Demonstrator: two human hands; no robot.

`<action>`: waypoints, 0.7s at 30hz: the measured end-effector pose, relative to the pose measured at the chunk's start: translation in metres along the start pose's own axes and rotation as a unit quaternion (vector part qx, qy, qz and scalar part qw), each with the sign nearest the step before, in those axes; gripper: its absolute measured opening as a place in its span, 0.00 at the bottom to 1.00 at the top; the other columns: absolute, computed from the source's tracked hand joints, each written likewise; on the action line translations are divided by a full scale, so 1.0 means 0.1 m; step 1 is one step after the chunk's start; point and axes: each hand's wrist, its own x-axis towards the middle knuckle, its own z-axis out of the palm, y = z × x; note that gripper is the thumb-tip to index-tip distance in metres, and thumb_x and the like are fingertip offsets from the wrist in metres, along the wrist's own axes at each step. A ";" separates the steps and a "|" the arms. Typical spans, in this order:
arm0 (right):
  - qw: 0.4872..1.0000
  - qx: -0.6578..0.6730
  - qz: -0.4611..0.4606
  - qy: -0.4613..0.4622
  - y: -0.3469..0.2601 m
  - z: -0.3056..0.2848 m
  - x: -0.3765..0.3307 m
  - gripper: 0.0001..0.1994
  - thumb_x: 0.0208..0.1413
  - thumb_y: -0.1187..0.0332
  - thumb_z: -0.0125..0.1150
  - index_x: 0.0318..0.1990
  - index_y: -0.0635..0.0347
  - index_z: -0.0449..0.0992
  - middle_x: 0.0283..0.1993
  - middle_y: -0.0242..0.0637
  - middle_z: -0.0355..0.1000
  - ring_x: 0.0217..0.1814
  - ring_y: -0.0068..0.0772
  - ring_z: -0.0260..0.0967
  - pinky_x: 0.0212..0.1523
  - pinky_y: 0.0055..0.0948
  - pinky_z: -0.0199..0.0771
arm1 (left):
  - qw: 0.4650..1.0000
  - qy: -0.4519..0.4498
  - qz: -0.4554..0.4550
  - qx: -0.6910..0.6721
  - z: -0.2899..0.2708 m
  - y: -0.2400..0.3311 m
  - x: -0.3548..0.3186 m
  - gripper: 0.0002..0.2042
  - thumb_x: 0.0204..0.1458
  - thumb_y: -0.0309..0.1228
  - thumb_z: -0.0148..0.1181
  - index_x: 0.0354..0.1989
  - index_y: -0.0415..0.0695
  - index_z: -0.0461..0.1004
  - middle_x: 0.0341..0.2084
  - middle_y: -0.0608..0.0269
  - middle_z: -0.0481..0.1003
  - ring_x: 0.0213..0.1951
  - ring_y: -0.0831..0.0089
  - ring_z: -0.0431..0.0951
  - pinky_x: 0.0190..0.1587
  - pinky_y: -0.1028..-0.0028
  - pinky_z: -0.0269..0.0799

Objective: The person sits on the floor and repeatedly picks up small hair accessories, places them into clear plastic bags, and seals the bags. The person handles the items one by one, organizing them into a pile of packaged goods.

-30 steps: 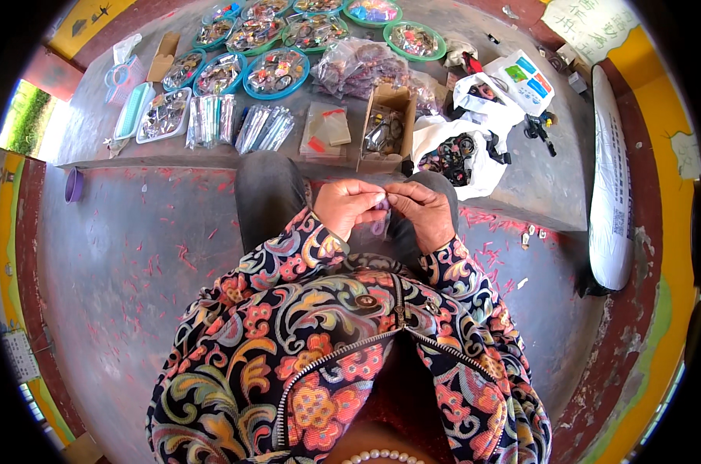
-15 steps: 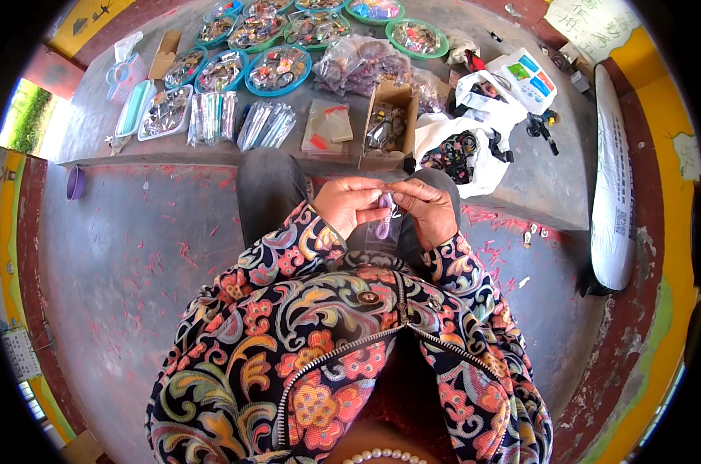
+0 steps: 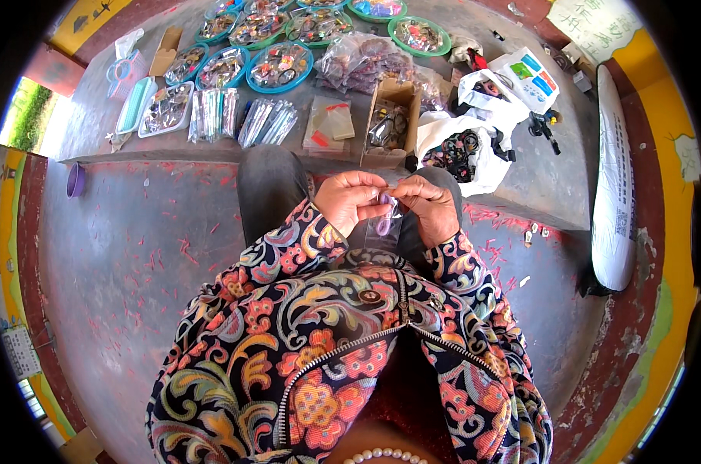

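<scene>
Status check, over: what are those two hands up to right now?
Left hand and right hand both pinch a small clear bag, purple piece inside. Open cardboard box sits beyond. Nothing between, over.

Both forearms come up from lower centre of frame, in patterned floral sleeves, elbows bent, wrists angled inward so hands meet just above centre. Left hand (image 3: 352, 203): fingers curled, thumb + forefinger pinched together, tips pointing right. Right hand (image 3: 430, 207): back facing up, fingers bent, thumb + forefinger pinched, tips pointing left. Fingertips of both hands nearly touching, held over lap.
</scene>
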 end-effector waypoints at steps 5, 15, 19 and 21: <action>1.000 -0.019 -0.019 -0.010 0.02 -0.05 0.01 0.09 0.44 0.83 0.52 0.28 0.62 0.77 0.28 0.29 0.67 0.32 0.20 0.62 0.34 0.17 0.60 | 0.999 -0.025 -0.006 -0.029 0.05 0.07 -0.03 0.10 0.51 0.22 0.46 0.42 0.35 0.65 0.37 0.52 0.71 0.39 0.67 0.73 0.43 0.70 0.72; 0.997 -0.045 -0.046 -0.032 -0.04 -0.03 0.01 0.12 0.43 0.87 0.48 0.26 0.62 0.77 0.29 0.31 0.67 0.34 0.22 0.63 0.35 0.20 0.63 | 0.998 0.009 -0.038 0.044 0.07 0.01 0.00 0.10 0.51 0.25 0.49 0.40 0.33 0.69 0.37 0.56 0.71 0.39 0.73 0.73 0.43 0.76 0.71; 0.995 -0.076 -0.056 -0.034 -0.01 -0.04 0.02 0.12 0.43 0.87 0.48 0.26 0.62 0.77 0.29 0.32 0.68 0.35 0.23 0.64 0.37 0.20 0.64 | 0.997 0.007 -0.032 0.063 0.03 -0.01 0.02 0.11 0.51 0.24 0.49 0.41 0.33 0.69 0.38 0.57 0.71 0.39 0.74 0.73 0.43 0.78 0.71; 0.995 -0.073 -0.060 -0.033 -0.02 -0.02 0.03 0.12 0.42 0.88 0.48 0.25 0.62 0.77 0.29 0.32 0.68 0.35 0.23 0.64 0.37 0.20 0.63 | 0.998 0.006 -0.029 0.062 0.01 -0.03 0.03 0.10 0.51 0.24 0.49 0.40 0.32 0.69 0.38 0.57 0.72 0.39 0.74 0.73 0.43 0.78 0.71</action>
